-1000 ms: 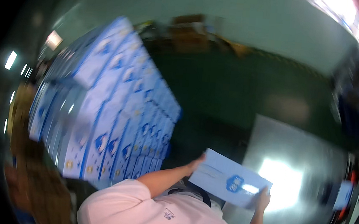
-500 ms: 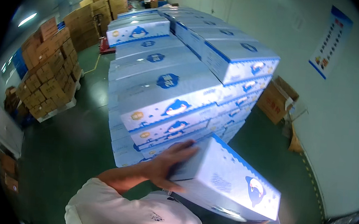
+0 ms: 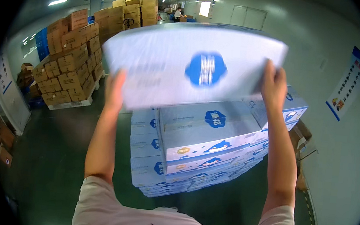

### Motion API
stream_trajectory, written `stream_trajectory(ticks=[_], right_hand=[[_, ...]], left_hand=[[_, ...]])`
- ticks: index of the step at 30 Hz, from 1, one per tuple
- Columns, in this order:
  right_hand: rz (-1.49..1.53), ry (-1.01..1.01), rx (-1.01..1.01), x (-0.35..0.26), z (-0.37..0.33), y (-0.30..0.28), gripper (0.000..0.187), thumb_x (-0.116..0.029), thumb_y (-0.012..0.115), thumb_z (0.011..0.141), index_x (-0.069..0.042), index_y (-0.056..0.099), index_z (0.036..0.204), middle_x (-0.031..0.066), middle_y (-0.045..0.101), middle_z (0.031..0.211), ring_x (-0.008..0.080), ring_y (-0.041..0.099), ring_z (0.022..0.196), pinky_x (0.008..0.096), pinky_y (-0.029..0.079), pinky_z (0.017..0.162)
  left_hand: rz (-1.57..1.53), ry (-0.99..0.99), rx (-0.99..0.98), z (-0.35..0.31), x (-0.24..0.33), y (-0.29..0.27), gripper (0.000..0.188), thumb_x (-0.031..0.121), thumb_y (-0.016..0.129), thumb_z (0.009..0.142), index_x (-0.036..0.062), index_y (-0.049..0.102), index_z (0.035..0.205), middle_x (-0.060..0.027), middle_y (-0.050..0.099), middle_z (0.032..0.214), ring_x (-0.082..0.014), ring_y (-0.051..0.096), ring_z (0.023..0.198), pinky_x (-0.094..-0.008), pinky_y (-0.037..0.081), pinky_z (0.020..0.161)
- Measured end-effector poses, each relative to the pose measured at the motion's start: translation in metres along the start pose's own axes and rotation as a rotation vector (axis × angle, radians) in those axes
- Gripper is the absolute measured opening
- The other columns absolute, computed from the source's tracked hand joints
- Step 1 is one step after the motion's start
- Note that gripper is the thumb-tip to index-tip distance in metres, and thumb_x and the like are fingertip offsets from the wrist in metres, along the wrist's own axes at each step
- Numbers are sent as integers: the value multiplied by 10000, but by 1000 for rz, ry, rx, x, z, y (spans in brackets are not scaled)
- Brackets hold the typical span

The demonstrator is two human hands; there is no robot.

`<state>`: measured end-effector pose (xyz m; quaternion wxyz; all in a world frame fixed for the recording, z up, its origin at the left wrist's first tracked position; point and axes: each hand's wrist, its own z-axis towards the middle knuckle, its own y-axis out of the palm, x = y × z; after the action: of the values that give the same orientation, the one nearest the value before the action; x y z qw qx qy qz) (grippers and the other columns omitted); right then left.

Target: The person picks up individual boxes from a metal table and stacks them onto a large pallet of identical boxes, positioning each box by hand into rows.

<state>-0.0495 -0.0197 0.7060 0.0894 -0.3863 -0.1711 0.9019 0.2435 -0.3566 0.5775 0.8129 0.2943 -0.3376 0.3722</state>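
Observation:
A white cardboard carton (image 3: 159, 55) with a blue scalloped emblem is held up in the air in front of me, slightly blurred. At its left end my left hand (image 3: 114, 90) grips the lower corner. My right hand (image 3: 274, 84) is closed on the opposite end. Both arms stretch forward over a large stack of matching cartons (image 3: 187, 124), white and blue with a cartoon dolphin on the sides. The raised carton hides the far part of the stack.
Brown cartons (image 3: 73, 60) are piled on a white pallet (image 3: 71, 104) at the left, with taller brown stacks (image 3: 143, 13) behind. An open brown box (image 3: 301, 134) stands between the stack and the right wall (image 3: 320, 77). Far off, another person (image 3: 178, 14) is beside some boxes.
The carton has gone from low at my right, tilted, to raised and level over the stack. Both hands now hold its two ends, and my view has tipped up.

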Motion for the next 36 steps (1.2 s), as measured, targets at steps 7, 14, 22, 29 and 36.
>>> stream_trajectory(ticks=[7,14,22,29,36], right_hand=[[-140,-346,-156,59,-81,53,445,-347,665,855,0,589,1123,221,638,1033,392,615,973,442,496,852],[-155,-451,-208,134,-182,-24,312,-125,677,831,24,607,1096,197,650,1048,377,623,960,429,510,837],[-266,218,29,235,-373,-97,112,-99,601,866,-9,622,930,169,650,919,365,627,851,427,513,743],[-258,858,-341,307,-641,-101,213,-168,612,832,-23,649,984,208,673,929,376,655,879,450,513,791],[-438,876,-829,283,-632,-118,274,-201,554,851,-110,628,1099,207,652,1043,379,654,949,477,540,803]], left_hand=[[435,-265,-59,-35,-46,29,687,478,583,921,-72,498,1324,-205,518,1379,-273,498,1279,-349,374,1057],[413,-446,-35,-86,-116,14,600,425,608,914,-57,558,1268,-72,620,1094,-126,547,941,-269,421,791],[124,-342,393,-168,-208,8,308,260,516,961,42,507,743,-25,518,714,-108,469,659,-275,398,596],[1167,-584,-1272,-459,-208,-56,192,292,567,860,131,642,930,-149,652,889,-342,641,856,-484,509,754],[1142,-417,-2165,-461,-312,-9,370,380,517,896,110,711,1061,-179,657,1144,-374,640,1003,-451,507,868]])
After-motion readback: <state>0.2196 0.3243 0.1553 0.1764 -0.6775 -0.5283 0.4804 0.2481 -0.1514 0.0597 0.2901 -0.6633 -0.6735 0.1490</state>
